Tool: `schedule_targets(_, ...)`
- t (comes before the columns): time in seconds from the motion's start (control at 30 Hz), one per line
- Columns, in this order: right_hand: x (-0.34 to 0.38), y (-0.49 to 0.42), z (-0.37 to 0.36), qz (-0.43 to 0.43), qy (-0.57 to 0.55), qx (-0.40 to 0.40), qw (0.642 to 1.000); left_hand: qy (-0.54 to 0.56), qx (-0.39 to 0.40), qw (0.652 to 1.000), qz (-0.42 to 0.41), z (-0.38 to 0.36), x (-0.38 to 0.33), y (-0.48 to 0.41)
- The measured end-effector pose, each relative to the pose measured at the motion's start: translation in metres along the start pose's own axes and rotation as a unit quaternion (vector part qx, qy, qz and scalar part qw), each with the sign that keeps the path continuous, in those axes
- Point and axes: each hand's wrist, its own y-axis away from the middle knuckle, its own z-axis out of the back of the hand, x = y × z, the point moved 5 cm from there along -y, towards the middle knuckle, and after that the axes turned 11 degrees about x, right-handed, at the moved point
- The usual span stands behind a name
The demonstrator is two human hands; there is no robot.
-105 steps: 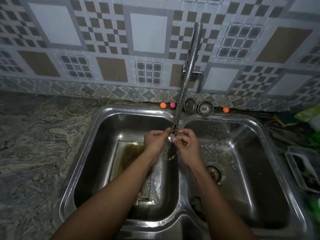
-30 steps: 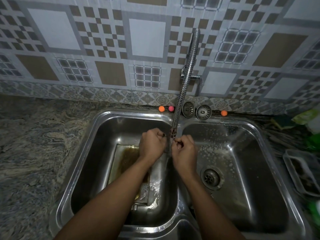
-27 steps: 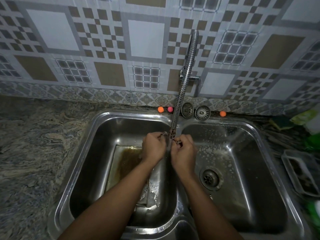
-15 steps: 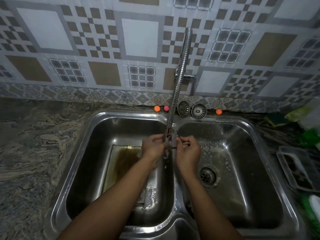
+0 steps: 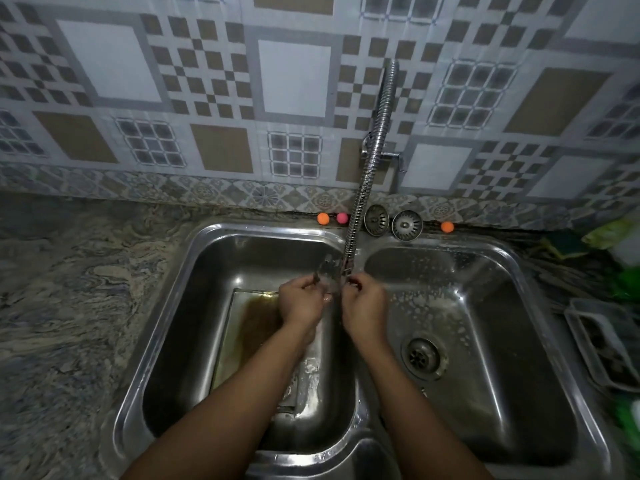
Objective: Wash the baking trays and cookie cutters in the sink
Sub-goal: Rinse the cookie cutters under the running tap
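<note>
Together, curled fingers of the left hand (image 5: 300, 301) and right hand (image 5: 364, 303) pinch opposite edges of a blurred metal cookie cutter (image 5: 328, 273), held just under the flexible tap spout (image 5: 365, 188), over the left basin of the steel sink (image 5: 194, 306), a stained baking tray (image 5: 249, 322) lying below.

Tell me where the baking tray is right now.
In the head view, the baking tray sits in the left basin of the sink, partly under the left hand and forearm, left of the faucet hose.

Head cam, looks fwd-down, close over double sink (image 5: 360, 237).
</note>
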Motion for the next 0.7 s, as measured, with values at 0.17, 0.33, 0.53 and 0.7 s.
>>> schedule_targets(0.17,-0.006,0.007,-0.001,0.010,0.055,0.009,0.998,-0.040,0.091,0.995,0.005,-0.001,-0.008,0.000)
schedule_targets(0.33,-0.009,-0.003,0.006,-0.001,0.062,0.001,0.998,-0.076,0.159,0.984,-0.033,0.003,-0.014,0.012)
schedule_targets(0.53,-0.001,-0.007,0.006,0.027,0.117,0.076,0.990,-0.126,0.226,0.965,-0.041,-0.001,-0.024,0.007)
schedule_targets(0.7,0.005,-0.005,0.000,0.024,0.006,0.102,0.994,-0.143,0.160,0.975,-0.061,-0.002,-0.026,0.005)
